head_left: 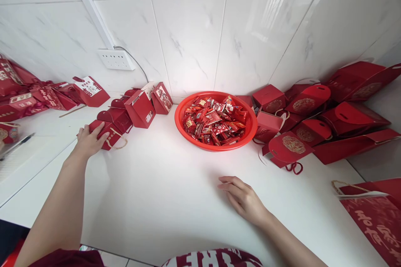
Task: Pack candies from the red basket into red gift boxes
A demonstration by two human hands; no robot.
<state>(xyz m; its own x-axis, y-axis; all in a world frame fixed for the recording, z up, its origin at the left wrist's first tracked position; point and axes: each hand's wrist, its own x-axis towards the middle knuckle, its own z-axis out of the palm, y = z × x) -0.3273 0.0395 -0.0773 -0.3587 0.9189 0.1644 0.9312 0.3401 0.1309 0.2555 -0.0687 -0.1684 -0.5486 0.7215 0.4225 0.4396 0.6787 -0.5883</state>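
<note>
My left hand (pixel 90 141) rests on a small red gift box (pixel 108 133) with a twisted cord handle, its fingers and thumb over the box's near side and top. That box stands at the left end of a group, touching another red box (pixel 117 118) behind it. My right hand (pixel 243 198) hovers over or lies on the white table, fingers loosely bent and nothing visible in them. Beyond it, against the wall, sits a round red plastic basket (pixel 216 149) full of candies in red wrappers (pixel 214 121).
Red boxes with gold emblems (pixel 294 142) are crowded together on the right. A large red paper bag (pixel 372 221) stands at the right edge. More red boxes (pixel 52 96) and a pen (pixel 19 146) lie far left. A power strip (pixel 115 59) is on the tiled wall.
</note>
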